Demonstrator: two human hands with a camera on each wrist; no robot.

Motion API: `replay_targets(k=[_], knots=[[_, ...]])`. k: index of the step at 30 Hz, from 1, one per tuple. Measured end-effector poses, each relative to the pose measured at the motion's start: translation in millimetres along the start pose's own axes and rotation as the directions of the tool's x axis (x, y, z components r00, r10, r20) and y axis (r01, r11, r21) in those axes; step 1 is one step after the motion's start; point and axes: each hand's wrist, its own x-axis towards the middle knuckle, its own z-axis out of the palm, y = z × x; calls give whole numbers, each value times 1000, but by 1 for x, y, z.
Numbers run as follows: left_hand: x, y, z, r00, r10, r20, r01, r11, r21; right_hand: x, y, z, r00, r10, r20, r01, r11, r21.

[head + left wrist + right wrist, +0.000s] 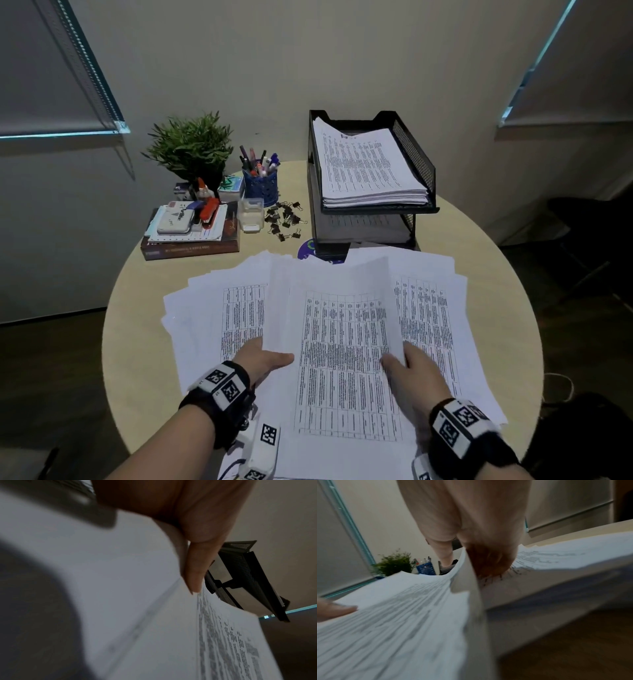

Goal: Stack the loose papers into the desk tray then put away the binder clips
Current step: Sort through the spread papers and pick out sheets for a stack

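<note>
Loose printed papers (428, 315) lie fanned over the near half of the round table. A bundle of sheets (342, 342) is raised from them, its sides curling upward. My left hand (263, 359) pinches the bundle's left edge, thumb on top, fingers underneath. My right hand (407, 370) grips the right edge, thumb on the print. The left wrist view has the thumb (195, 577) on the sheet (154, 615). A black mesh two-tier desk tray (416, 161) at the back right holds a paper stack. Black binder clips (283, 219) lie scattered left of it.
At the back left stand a potted plant (191, 147), a blue pen cup (261, 186), a clear plastic box (250, 216), and books (191, 245) bearing a stapler and a case. A purple disc (308, 248) peeks out in front of the tray.
</note>
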Motion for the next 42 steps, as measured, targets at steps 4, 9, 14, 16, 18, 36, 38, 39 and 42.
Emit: replay_targets(k=[4, 9, 14, 16, 18, 36, 38, 39, 42], knots=[[-6, 4, -2, 989, 68, -135, -71, 997, -16, 22, 10, -29, 928, 244, -282, -318, 913, -254], [-5, 8, -28, 966, 102, -236, -117, 992, -50, 38, 21, -48, 898, 356, -259, -414, 883, -221], [-5, 9, -35, 968, 95, -230, -119, 989, -92, 46, 18, -55, 876, 422, -233, -479, 820, -313], [-3, 8, -35, 968, 91, -233, -115, 989, -92, 48, 14, -60, 875, 439, -206, -484, 818, -312], [0, 6, -36, 969, 94, -228, -116, 990, -84, 52, 13, -63, 876, 453, -165, -481, 837, -259], [-3, 3, -40, 971, 90, -223, -113, 989, -93, 36, 47, -128, 916, 338, -215, -279, 923, 263], [-4, 2, -40, 973, 78, -217, -104, 989, -109, 48, 70, -142, 926, 354, -129, -285, 883, 374], [-3, 2, -39, 974, 74, -216, -101, 988, -116, 49, 72, -145, 938, 342, -62, -289, 866, 407], [-4, 7, -36, 978, 45, -202, -72, 989, -128, 29, 42, -139, 958, 278, 65, -270, 813, 516]])
